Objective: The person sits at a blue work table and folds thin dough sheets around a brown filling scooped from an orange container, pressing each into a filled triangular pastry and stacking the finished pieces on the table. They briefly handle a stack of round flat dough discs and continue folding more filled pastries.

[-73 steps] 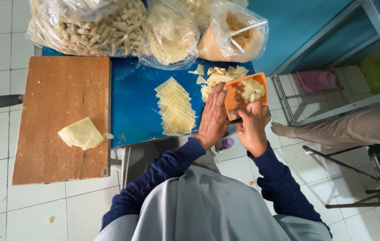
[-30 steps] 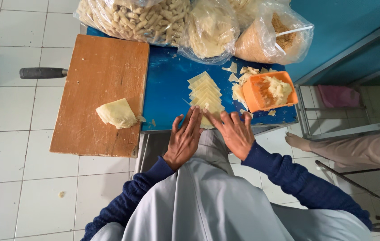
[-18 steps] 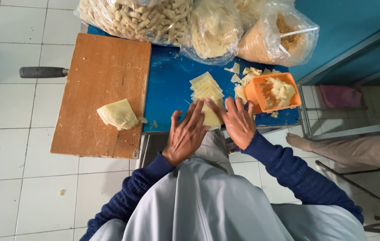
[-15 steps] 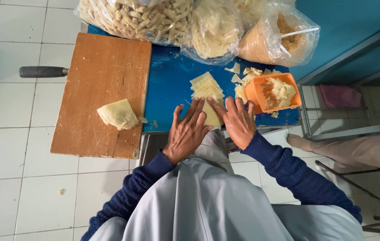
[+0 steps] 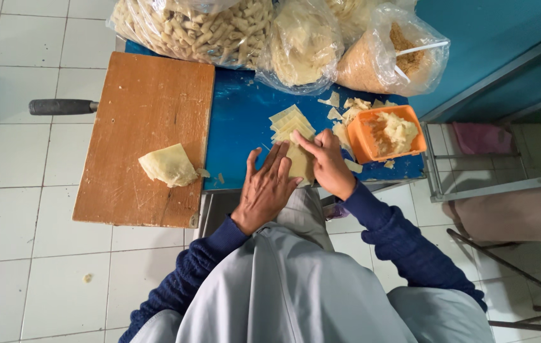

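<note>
- Head camera view is looking straight down at a blue table, which is serving as the landmark here.
- The left hand is lying flat near the front edge of the blue table, fingers spread and apart, gripping nothing; its fingertips are touching the near end of a row of thin pale dough sheets.
- The right hand is resting just beside the left one, on the same row of dough sheets, index finger stretched out and pressing on a sheet; the other fingers are curled, and I cannot tell whether they are pinching a sheet.
- The dough sheets are lying fanned out in the middle of the blue table, running from the hands toward the far edge.
- An orange tub with pale filling is standing at the right end of the blue table, with loose dough scraps just behind it.
- A wooden board is overhanging the left end of the blue table, with a folded lump of dough on it.
- Clear bags of food are leaning along the far edge of the blue table.
- Judging by this, the step in hand looks like separating one sheet from the row; the next move is likely calling for a light peel at the sheet's edge, so the thin dough is not tearing.
</note>
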Demonstrator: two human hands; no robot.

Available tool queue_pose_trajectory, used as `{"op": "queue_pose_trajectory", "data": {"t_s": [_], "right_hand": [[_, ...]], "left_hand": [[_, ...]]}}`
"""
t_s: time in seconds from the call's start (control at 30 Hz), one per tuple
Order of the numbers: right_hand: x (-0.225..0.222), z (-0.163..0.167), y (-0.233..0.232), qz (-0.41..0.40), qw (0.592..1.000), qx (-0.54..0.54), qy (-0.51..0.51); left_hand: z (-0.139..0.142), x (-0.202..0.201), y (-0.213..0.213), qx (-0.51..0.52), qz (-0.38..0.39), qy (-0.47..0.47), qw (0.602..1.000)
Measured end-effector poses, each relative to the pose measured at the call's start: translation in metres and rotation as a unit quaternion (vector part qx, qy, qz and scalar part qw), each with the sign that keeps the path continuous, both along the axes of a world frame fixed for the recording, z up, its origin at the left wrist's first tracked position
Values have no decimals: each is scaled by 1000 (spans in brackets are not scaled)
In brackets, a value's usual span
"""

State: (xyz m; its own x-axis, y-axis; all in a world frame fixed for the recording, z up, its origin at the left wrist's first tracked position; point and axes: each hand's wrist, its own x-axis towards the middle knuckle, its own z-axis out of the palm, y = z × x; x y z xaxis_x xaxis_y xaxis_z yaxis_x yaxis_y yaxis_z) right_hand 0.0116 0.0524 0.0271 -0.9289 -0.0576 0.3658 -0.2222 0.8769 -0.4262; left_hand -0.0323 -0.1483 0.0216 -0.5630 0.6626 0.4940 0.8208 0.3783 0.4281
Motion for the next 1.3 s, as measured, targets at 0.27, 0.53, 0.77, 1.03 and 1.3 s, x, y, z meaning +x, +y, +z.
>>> {"op": "queue_pose_trajectory", "data": {"t_s": [0.27, 0.53, 0.77, 1.03, 1.3], "right_hand": [[10, 7, -9, -108, 921, 374, -10], [22, 21, -7, -89, 916, 390, -38], [9, 13, -2, -99, 902, 420, -33], [-15, 17, 6, -99, 926, 362, -52], [-31, 10, 18, -125, 923, 363, -21]], "left_hand": [[-4, -1, 1, 5, 10, 14, 1000], [1, -3, 3, -13, 19, 8, 1000], [8, -16, 12, 18, 9, -25, 999], [-1, -21, 22, -19, 46, -30, 998], [-4, -22, 27, -43, 67, 0, 997]]}}
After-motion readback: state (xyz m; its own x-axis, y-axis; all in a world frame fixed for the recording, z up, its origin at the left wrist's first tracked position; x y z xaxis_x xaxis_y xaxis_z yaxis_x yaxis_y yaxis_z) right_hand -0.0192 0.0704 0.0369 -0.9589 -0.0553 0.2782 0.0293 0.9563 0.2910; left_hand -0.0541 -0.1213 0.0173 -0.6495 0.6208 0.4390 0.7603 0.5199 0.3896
